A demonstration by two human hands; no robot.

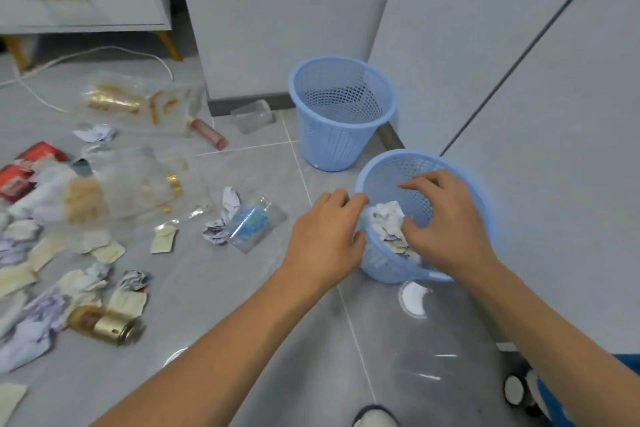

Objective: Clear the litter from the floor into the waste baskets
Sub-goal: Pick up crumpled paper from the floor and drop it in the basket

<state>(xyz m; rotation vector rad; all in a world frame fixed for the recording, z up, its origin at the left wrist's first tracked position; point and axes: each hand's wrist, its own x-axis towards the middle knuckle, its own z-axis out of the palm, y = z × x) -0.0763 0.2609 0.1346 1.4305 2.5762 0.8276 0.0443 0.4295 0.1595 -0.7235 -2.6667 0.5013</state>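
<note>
Grey floor tiles (242,288) carry unreadable litter (86,184); both hands' (325,236) (446,222) grip seemingly holds the near basket (481,194).

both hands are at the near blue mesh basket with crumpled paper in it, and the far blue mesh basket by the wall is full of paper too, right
Not quite. In the head view the far blue mesh basket looks empty: no paper shows through its open top. The rest holds: the left hand and right hand are at the near blue mesh basket, which has crumpled paper inside.
</note>
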